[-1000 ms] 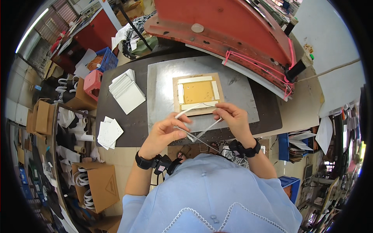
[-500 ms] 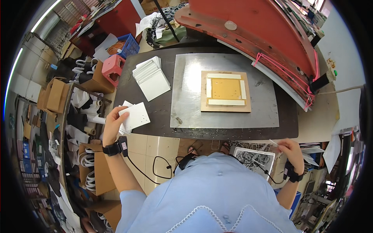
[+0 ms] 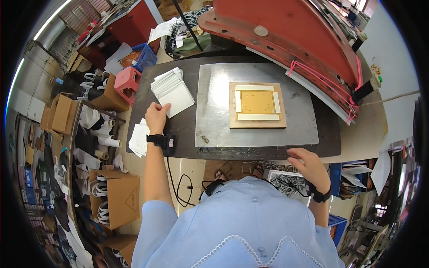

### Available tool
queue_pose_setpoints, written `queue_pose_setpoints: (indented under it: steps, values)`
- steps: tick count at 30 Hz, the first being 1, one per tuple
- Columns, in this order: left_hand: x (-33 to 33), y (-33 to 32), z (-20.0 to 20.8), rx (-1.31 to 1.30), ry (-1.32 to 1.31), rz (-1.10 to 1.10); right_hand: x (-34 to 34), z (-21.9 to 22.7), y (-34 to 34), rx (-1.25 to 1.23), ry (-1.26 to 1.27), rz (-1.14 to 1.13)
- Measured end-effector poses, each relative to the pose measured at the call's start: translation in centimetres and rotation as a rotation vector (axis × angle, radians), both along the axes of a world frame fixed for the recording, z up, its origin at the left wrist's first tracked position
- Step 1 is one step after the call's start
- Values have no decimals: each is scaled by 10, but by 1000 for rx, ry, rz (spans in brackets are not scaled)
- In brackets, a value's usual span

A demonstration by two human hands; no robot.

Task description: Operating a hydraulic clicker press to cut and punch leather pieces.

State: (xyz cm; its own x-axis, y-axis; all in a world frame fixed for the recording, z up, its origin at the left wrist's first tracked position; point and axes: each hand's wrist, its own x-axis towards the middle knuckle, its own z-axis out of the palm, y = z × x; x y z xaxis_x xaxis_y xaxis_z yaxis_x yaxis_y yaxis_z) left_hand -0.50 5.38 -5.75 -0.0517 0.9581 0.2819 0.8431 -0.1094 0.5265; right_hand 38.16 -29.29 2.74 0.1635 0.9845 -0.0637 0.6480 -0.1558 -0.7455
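A fanned stack of white cards lies on the dark table, left of the metal plate. My left hand is at its near left edge, thumb on the top card and fingers at its border in a pinch. Nearer the table's left edge, a few loose white cards with small holes lie beside my left wrist. My right hand hovers by the table's front right edge, fingers loosely stretched, with nothing visible in them. On the metal plate sits a square wooden die board with a yellow centre framed by pale strips.
A large red machine arm with pink cord overhangs the back right of the table. Under the front edge stands a white bin of scraps. A pink stool, a blue crate and cardboard boxes stand to the left.
My left hand has laid the loose holed cards on the table's left edge and moved to the stack. My right hand has come inward to the table, without the thin white scrap it held.
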Motion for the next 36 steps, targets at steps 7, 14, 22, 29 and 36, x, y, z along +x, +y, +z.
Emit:
queue_pose_setpoints:
  steps: [7,14,22,29,36]
  values:
    - [3,-32,46,208,-147,-167,-11,-1,21,23,38,105]
    - [61,-105,72,-359,-976,-500,-32,7,57,38,537,14]
    - [143,-149,65,-584,-779,-788,-12,-6,82,-50,624,-163]
    - [171,-106,44,60,-96,-962,20,-26,121,126,650,-311]
    - [173,-100,44,-38,-161,-965,17,-36,151,104,605,-272]
